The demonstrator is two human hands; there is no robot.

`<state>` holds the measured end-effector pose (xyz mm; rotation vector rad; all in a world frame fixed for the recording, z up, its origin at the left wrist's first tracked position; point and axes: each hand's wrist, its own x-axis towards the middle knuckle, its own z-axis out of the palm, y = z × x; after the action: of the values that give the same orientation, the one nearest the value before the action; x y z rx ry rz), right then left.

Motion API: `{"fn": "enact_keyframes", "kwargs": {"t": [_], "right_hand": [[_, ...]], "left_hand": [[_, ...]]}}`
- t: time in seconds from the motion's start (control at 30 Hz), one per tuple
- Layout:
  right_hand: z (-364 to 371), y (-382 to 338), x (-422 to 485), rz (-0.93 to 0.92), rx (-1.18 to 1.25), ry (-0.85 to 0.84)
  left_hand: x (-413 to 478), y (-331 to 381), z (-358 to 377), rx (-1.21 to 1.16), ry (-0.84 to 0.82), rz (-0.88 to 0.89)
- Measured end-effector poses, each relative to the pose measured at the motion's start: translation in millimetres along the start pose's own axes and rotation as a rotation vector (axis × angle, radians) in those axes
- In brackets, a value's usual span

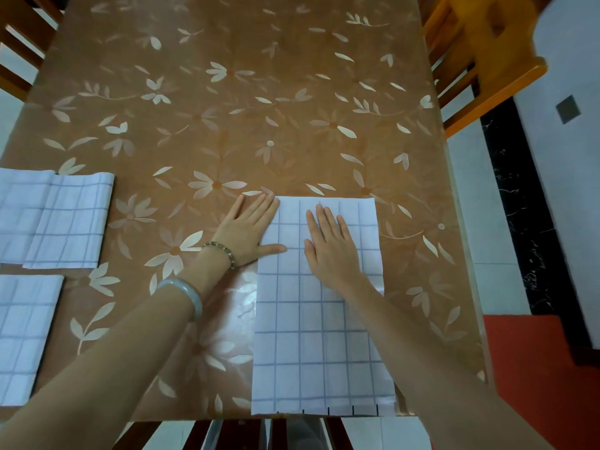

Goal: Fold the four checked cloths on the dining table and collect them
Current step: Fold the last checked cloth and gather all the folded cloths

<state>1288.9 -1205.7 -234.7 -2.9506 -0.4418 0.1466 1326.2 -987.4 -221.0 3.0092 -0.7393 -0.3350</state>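
a long folded checked cloth (321, 336) lies on the near right part of the table (227, 108), its near end right at the table's edge. the right hand (331, 251) lies flat on the cloth's far half, fingers straight, gripping nothing. the left hand (248, 227) is flat too, fingers on the table just beside the cloth's left side, only the thumb on the cloth. a bead bracelet (222, 250) and a pale bangle (186, 295) sit on the left wrist. far left, a second cloth (55, 219) and a third cloth (26, 336) lie folded, both cut off by the side of the view. a wooden chair (480, 60) stands far right, only partly seen.
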Motion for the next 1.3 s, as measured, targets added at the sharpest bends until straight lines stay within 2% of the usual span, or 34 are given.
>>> {"fn": "enact_keyframes", "kwargs": {"t": [0.23, 0.33, 0.43, 0.57, 0.73, 0.87, 1.0, 1.07, 1.17, 1.2, 1.3], "right_hand": [[-5.9, 59.0, -20.9, 0.185, -0.077, 0.01], [-17.3, 55.6, -24.7, 0.277, -0.134, 0.068], [-18.8, -2.5, -19.8, 0.184, -0.034, 0.185], [2.8, -70.0, -32.1, -0.025, 0.03, 0.048], [9.9, -26.9, -59.6, 0.024, -0.051, -0.003], [2.8, 28.2, -101.0, 0.152, -0.086, -0.014], [-3.7, 40.0, -114.3, 0.204, -0.117, -0.051], [-6.2, 36.9, -114.2, 0.207, -0.129, -0.061], [-7.4, 35.8, -114.8, 0.203, -0.14, -0.063], [-7.0, 35.9, -114.9, 0.207, -0.133, -0.06], [-8.9, 32.8, -114.8, 0.22, -0.125, -0.069]], "left_hand": [[2.8, -19.9, -11.1, 0.0, -0.168, 0.092], [4.1, -16.5, -16.6, -0.002, -0.223, 0.087], [4.7, -14.8, -19.9, -0.012, -0.242, 0.07], [5.3, -10.9, -23.6, 0.025, -0.289, 0.066], [3.8, -7.6, -32.8, 0.033, -0.34, 0.052], [1.8, -6.9, -33.9, 0.045, -0.318, 0.056], [-11.4, 0.7, -40.6, 0.076, -0.139, 0.084], [-29.2, 18.6, -44.6, -0.012, -0.044, 0.139], [-66.0, 85.4, -29.8, -0.25, 0.114, 0.208], [-76.8, 110.5, -17.1, -0.281, 0.124, 0.202], [-99.2, 154.0, 19.8, -0.26, -0.031, 0.084]]}}
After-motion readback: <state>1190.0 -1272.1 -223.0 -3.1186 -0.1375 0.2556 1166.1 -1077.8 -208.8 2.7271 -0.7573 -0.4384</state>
